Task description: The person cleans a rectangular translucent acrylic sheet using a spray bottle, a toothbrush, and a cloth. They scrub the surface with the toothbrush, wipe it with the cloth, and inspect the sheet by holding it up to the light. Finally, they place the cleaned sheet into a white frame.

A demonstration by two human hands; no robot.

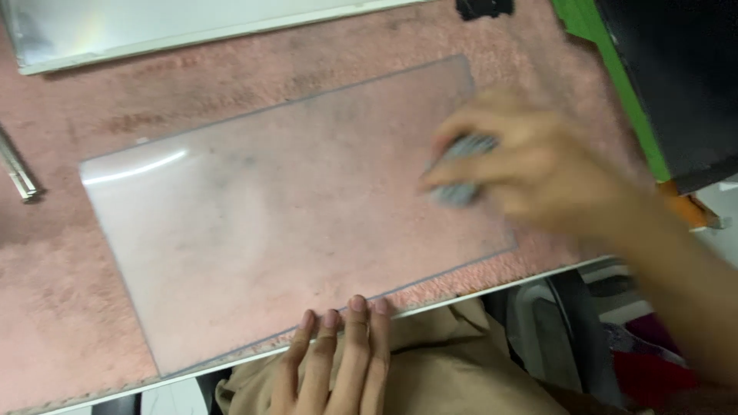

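Note:
A clear rectangular plastic sheet [284, 215] lies flat on a pink fuzzy mat [61, 307]. My right hand [530, 165] is blurred over the sheet's right end, its fingers closed on a small grey wad or cloth [461, 165] pressed against the sheet. My left hand [338, 357] rests at the near edge of the sheet, fingers flat and together, fingertips touching the edge. It holds nothing.
A white-framed reflective panel [154, 31] lies at the far left. A thin metal tool [19, 177] sits at the left edge. A black object [484, 8] is at the top, with a green strip [615, 84] and dark panel [676, 77] at right.

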